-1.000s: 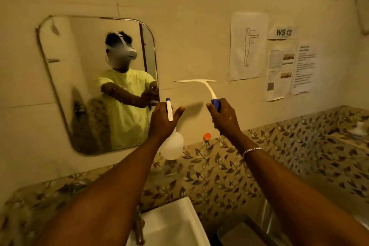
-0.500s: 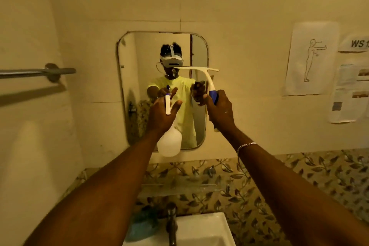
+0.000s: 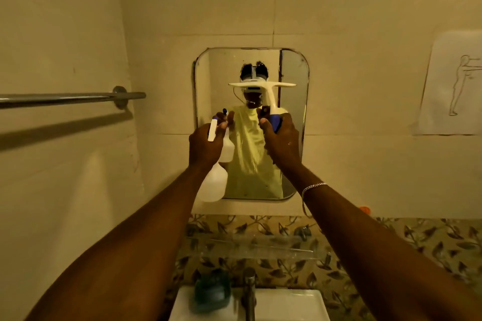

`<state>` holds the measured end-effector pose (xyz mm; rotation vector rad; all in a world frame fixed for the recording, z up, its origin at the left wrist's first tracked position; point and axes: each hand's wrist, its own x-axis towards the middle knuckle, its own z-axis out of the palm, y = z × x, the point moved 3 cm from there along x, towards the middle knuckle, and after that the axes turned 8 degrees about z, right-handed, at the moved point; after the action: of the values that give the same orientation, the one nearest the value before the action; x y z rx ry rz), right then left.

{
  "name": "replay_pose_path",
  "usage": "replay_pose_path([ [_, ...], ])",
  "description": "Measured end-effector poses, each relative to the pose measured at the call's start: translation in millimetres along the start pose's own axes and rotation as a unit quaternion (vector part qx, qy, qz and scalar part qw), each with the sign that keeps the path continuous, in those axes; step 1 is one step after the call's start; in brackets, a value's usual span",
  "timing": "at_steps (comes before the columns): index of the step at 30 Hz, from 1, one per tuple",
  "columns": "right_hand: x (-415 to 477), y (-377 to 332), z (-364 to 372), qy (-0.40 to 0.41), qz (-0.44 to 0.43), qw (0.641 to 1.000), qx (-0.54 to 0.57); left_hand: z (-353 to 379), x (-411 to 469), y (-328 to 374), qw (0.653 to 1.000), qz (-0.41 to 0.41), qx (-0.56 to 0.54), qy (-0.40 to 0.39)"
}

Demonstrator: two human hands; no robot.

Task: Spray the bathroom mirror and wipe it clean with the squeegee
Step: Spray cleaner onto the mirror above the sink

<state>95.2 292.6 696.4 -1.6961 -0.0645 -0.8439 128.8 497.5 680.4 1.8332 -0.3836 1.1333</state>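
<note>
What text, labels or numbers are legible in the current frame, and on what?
None legible.
White paper sheet on the right wall: only a line drawing of a standing figure, no words.
White plastic spray bottle: no label visible.
White squeegee with blue handle: no marking visible.

White spray bottle (image 3: 211, 186) & white, blue-handled squeegee (image 3: 271, 101) held upright before rounded wall mirror (image 3: 294, 73).

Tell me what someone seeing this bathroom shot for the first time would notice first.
Two raised arms fill the middle of the view, reaching toward the mirror on the wall above the sink. The left hand holds a white spray bottle at the mirror's lower left, and the right hand grips a squeegee by its blue handle, blade level across the glass. A metal towel bar juts from the left wall.
</note>
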Motion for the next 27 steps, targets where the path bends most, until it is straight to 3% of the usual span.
replay_pose_path([
  [14,5.6,-7.9,2.3,0.069,0.001,0.998,-0.005,-9.0,3.9,4.3,0.998,-0.028,-0.037,0.031],
  [20,9.5,-10.8,2.0,0.081,-0.024,0.996,0.024,-8.5,3.9,1.1,0.995,-0.086,-0.036,0.044],
  [27,16.2,-8.6,-1.8,0.097,-0.039,0.993,0.062,4.4,3.3,8.5,0.997,-0.039,-0.065,0.000],
])
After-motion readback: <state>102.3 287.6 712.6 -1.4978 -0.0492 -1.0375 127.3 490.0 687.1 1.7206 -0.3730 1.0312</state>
